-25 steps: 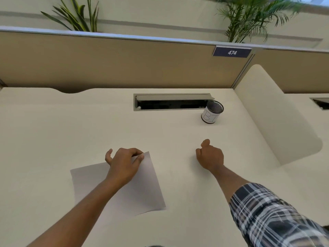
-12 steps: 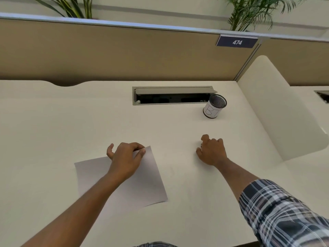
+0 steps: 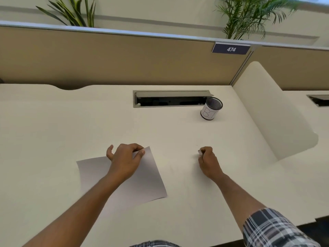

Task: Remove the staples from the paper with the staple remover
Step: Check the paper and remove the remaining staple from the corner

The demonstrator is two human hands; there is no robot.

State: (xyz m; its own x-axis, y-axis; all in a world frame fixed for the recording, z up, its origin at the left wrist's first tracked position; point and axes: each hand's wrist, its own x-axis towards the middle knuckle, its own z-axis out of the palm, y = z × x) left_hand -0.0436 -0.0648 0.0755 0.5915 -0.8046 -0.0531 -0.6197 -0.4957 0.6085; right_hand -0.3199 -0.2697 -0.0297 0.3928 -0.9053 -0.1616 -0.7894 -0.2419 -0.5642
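A white sheet of paper (image 3: 146,177) lies tilted on the cream desk (image 3: 53,132) in front of me. My left hand (image 3: 124,159) rests on its far right corner, with fingers curled over the corner and pinching it. To the right, apart from the paper, my right hand (image 3: 208,161) is curled closed on the desk around a small pale object (image 3: 200,152) that only just shows at the fingertips; most of it is hidden. I cannot make out any staples on the paper.
A mesh pen cup (image 3: 211,108) with a white label stands at the back right beside an open cable tray (image 3: 170,99) in the desk. A tan partition (image 3: 124,57) runs behind, and a curved cream divider (image 3: 270,111) rises on the right.
My right hand turned from a loose fist with the thumb up to fingers curled down on the desk around a small pale object. My left hand stayed on the paper's corner.
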